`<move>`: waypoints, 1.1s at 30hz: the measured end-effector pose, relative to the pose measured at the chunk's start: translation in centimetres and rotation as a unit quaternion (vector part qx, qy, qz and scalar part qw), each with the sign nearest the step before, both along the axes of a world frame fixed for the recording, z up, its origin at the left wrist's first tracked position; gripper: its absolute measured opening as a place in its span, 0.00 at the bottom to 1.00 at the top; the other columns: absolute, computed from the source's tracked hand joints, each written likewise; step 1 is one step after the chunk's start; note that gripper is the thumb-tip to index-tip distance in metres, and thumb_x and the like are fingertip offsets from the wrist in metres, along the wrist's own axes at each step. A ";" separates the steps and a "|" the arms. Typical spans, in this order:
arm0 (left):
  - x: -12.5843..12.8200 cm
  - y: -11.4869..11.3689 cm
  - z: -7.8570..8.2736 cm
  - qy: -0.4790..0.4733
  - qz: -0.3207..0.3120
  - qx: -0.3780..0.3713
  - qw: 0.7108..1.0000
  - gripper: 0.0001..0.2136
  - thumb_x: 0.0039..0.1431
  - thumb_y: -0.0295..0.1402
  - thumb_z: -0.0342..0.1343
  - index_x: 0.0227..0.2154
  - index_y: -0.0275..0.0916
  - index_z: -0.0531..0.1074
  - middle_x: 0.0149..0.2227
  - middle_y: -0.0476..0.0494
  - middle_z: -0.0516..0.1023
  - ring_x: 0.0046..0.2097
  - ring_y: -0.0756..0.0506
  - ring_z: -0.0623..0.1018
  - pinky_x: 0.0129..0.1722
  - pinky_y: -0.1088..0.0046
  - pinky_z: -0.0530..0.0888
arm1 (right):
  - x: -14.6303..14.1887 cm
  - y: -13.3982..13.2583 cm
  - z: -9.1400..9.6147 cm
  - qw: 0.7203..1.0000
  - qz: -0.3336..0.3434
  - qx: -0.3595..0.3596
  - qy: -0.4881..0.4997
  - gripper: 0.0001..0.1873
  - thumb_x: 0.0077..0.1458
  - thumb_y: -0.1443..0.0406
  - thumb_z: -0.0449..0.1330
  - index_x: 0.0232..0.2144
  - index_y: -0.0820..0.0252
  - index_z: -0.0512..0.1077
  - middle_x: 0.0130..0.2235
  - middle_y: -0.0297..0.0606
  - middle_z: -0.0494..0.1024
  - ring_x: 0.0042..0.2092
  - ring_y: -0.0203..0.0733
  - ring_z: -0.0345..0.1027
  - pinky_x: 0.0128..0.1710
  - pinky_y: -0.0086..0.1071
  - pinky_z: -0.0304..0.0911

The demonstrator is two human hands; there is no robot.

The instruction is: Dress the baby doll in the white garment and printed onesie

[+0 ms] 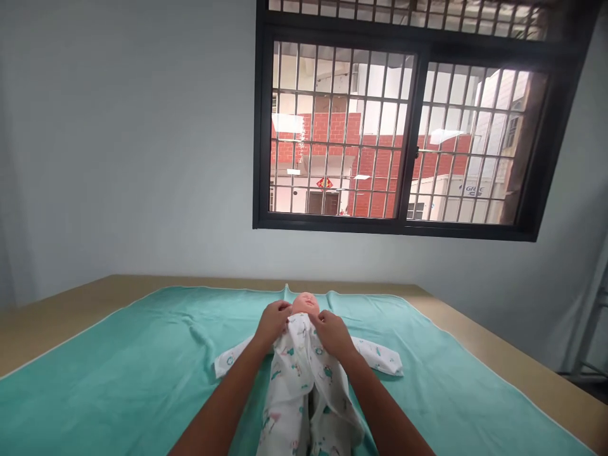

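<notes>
A baby doll (305, 303) lies on its back, head at the far end, in a white baby romper (304, 373) printed with small green and pink figures. Its long sleeves stretch out flat to both sides, and its legs run toward me. Beside the doll's neck, on the left, my left hand (274, 325) has its fingers closed on the collar edge. On the other side, my right hand (331, 332) pinches the front edge of the romper just below the chin. The romper's front overlaps loosely, with a loose flap at the lower right. My fingers partly hide the collar.
A green blanket (142, 367) with a pale edge lies under the doll, slightly wrinkled at left. It covers most of a wooden table (479, 329). Behind stand a pale wall (142, 139) and a barred window (403, 139). A metal frame (589, 323) is at far right.
</notes>
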State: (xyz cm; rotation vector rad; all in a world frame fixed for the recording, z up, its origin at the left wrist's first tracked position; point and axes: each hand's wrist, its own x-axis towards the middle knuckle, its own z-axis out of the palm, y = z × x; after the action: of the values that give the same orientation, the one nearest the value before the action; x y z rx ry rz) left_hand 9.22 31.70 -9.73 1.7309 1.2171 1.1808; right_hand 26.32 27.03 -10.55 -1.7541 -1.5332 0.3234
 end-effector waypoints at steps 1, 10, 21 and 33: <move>0.8 0.8 -0.3 0.018 0.004 0.006 1.000 0.12 0.53 0.39 0.51 0.28 0.36 0.74 0.24 0.47 0.73 0.26 0.49 0.72 0.24 0.76 0.64 | -0.3 1.0 0.2 1.000 -0.010 -0.012 -0.020 0.19 0.53 0.51 0.54 0.26 0.60 0.72 0.32 0.46 0.79 0.39 0.50 0.72 0.38 0.37 0.62; 3.4 3.2 -1.9 0.093 0.045 0.039 0.994 0.10 0.49 0.34 0.56 0.16 0.39 0.70 0.24 0.44 0.76 0.32 0.45 0.73 0.31 0.71 0.60 | 0.3 5.8 -1.9 1.000 -0.019 -0.007 -0.016 0.16 0.54 0.61 0.52 0.17 0.59 0.68 0.27 0.44 0.77 0.34 0.45 0.70 0.33 0.32 0.57; 4.0 2.7 -1.7 -0.155 -0.043 -0.104 0.981 0.12 0.54 0.41 0.51 0.26 0.37 0.67 0.20 0.50 0.70 0.21 0.53 0.68 0.23 0.77 0.64 | -0.7 6.3 -3.0 0.965 0.044 0.114 0.231 0.22 0.51 0.48 0.54 0.19 0.59 0.64 0.22 0.31 0.68 0.28 0.37 0.59 0.30 0.29 0.56; 3.9 2.6 -2.3 -0.232 -0.079 -0.156 0.957 0.10 0.49 0.35 0.60 0.23 0.34 0.69 0.21 0.50 0.71 0.20 0.56 0.67 0.20 0.81 0.61 | 0.0 7.2 -4.6 0.903 0.138 0.052 0.403 0.22 0.46 0.47 0.61 0.20 0.60 0.66 0.16 0.25 0.60 0.19 0.29 0.48 0.19 0.27 0.44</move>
State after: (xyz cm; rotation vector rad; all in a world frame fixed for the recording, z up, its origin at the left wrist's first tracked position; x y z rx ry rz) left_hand 13.17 34.33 -12.01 1.2045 0.9028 1.1436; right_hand 26.34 34.23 -15.19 -1.0797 -1.1318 0.9571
